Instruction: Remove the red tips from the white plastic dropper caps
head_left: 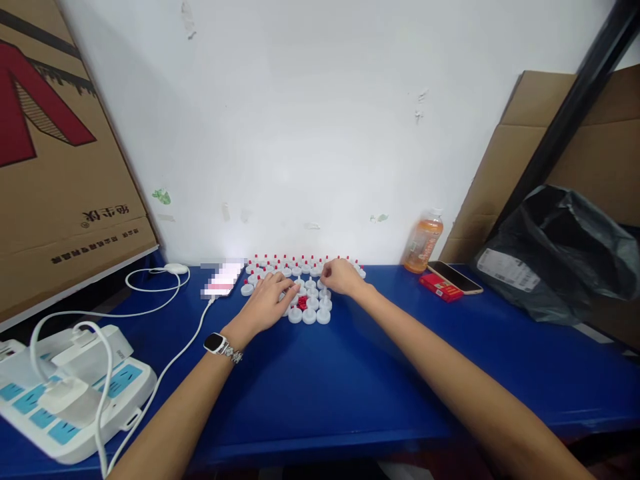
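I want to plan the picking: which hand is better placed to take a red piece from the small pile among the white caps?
Probably the left hand: its fingertips lie right beside the red pieces. The right hand rests farther back on the white caps.

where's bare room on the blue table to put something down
Bare blue table between the forearms, in front of the white caps. Another patch between caps and red box. Crowded: power strip and cable far left, black bag right.
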`<state>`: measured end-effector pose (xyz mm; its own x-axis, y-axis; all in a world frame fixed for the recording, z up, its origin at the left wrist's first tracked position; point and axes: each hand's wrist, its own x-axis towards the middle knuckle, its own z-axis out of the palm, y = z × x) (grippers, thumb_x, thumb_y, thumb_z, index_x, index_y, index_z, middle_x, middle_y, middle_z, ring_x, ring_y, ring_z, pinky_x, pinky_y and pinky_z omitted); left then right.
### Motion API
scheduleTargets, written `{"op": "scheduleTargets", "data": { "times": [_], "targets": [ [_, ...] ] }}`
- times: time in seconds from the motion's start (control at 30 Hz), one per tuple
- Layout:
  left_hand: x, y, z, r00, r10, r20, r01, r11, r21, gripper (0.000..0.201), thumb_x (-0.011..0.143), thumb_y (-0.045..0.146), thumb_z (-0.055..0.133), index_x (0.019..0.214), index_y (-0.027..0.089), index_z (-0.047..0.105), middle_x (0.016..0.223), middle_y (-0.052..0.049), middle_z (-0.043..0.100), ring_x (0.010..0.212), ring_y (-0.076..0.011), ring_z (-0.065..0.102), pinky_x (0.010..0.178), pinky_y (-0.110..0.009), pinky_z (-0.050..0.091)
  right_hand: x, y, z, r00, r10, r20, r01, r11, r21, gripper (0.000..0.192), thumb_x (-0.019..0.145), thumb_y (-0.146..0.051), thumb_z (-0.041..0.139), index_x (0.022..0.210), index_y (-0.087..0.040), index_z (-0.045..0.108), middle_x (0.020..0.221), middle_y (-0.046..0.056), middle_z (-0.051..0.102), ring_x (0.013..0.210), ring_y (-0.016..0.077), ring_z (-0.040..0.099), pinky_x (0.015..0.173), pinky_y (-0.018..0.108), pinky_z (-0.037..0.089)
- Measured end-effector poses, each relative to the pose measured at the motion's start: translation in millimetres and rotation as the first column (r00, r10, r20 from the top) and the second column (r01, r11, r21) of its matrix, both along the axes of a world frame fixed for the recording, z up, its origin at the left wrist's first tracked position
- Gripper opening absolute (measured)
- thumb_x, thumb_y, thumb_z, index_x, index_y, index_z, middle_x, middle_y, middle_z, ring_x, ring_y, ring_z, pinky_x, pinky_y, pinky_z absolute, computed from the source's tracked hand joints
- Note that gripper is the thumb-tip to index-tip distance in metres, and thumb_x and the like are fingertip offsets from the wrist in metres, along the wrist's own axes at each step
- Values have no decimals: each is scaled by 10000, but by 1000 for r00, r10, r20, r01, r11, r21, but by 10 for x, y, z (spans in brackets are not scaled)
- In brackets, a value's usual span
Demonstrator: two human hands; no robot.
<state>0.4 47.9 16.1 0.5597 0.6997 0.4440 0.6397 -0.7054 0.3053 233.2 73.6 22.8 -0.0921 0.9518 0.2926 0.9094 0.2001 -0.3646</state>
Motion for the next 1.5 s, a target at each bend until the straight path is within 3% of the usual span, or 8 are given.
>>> {"op": "scheduleTargets", "data": {
  "times": [0.1,0.2,0.33,0.47,0.7,0.93,1.37,1.5],
  "targets": [
    [-22,-22,17,999,1,39,0,1000,-27,494,1011,503,291,897,228,686,891,-54,588,915,-232,537,885,-409,411,-16,-2,-12,1000,8,15,-8,999,-44,75,734,-181,653,699,-191,719,756,58,729,733,189,658,647,259,429],
    [-48,-32,56,996,29,90,-23,998,-60,534,1021,497,241,927,230,693,928,-55,605,938,-233,543,897,-412,407,-35,-27,24,1000,16,23,-14,998,-64,215,816,-343,630,687,-194,714,732,64,724,735,201,658,675,280,429],
    [-97,-29,104,989,73,130,-64,995,-72,550,1027,482,207,948,224,686,929,-52,608,954,-236,545,907,-414,403,-121,44,129,996,-21,86,20,1000,15,350,884,-492,552,811,-201,733,842,87,741,837,235,658,805,344,422],
    [-151,-6,90,986,90,137,-80,994,-75,534,1024,483,227,916,215,676,923,-54,606,962,-236,549,925,-418,398,-342,282,182,969,19,246,-31,998,48,322,883,-458,560,966,-199,732,985,113,728,1007,272,607,903,389,373],
    [-155,-80,103,963,56,263,-11,985,-171,583,1025,508,165,941,218,663,968,-45,617,973,-217,550,947,-396,403,-706,585,59,945,-17,325,-11,997,83,272,866,-329,568,955,-132,733,1106,180,682,1114,298,518,950,403,282],
    [-146,-97,130,953,66,295,-9,982,-189,603,1019,524,167,892,207,663,947,-51,632,956,-223,555,933,-398,409,-726,679,-26,949,-103,297,81,993,85,294,843,-326,576,986,-118,727,1062,184,694,1095,308,515,929,401,265],
    [-162,-60,115,952,49,302,2,986,-167,580,1023,512,195,924,206,679,944,-50,635,975,-222,560,949,-403,407,-602,649,-21,979,-79,189,67,995,68,180,821,-322,622,819,-180,732,940,114,719,1059,290,518,915,403,298],
    [-168,-50,120,957,35,288,-4,994,-110,518,1027,483,237,931,208,665,948,-48,632,975,-214,566,940,-392,414,-511,513,64,998,-39,-45,47,979,196,175,848,-289,570,914,-184,694,984,93,708,999,251,567,872,363,375]
  ]
}}
